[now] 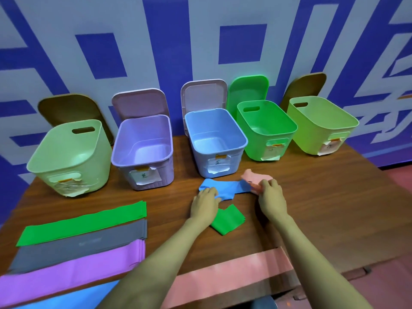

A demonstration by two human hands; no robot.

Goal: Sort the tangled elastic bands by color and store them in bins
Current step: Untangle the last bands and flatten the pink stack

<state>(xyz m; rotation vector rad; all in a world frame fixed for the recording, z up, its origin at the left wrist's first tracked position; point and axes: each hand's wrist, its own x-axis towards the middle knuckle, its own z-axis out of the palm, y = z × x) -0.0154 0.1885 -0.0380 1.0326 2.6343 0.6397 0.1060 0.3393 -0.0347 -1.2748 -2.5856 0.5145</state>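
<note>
Head view. Shows left hand (206,204) pinching the blue band (225,188) at its left end, right hand (270,197) gripping the pink band (256,178) touching its right end, mid-worktop (323,208), just near of the blue bin (198,161). Finds a folded green band (227,219) lying between both wrists.
</note>
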